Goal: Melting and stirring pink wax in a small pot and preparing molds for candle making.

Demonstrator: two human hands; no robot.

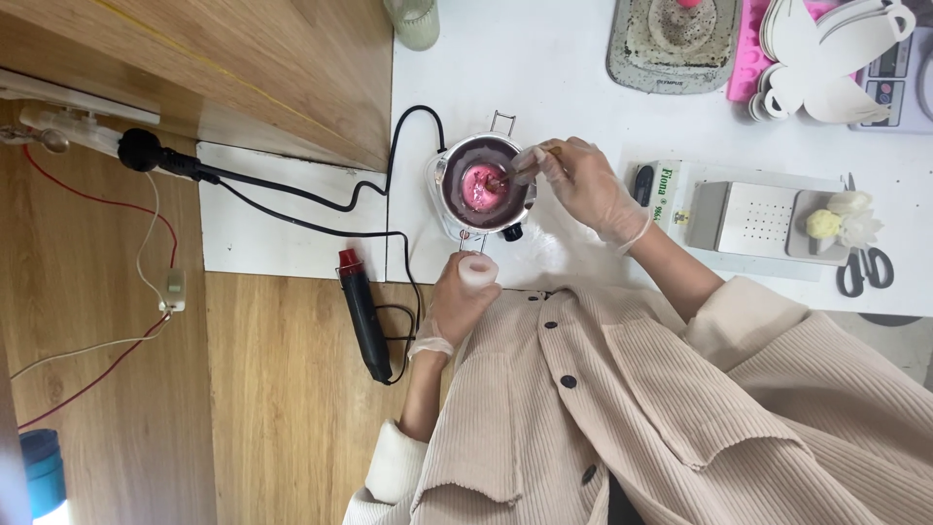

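A small metal melting pot [449, 185] stands on the white table [544, 68] with pink molten wax [480, 187] inside. My right hand [583, 185], in a thin clear glove, holds a thin stick [515, 171] whose tip dips into the pink wax. My left hand [457, 301], also gloved, is closed around the pot's white handle [478, 269] at the table's near edge. Both sleeves are beige corduroy.
A black cord [292, 194] runs from the pot to a plug on the wooden floor. A black heat gun with a red tip [364, 316] lies by my left hand. Right of the pot are a small carton [667, 192], a metal box [753, 219], a white flower [844, 222] and scissors [865, 267].
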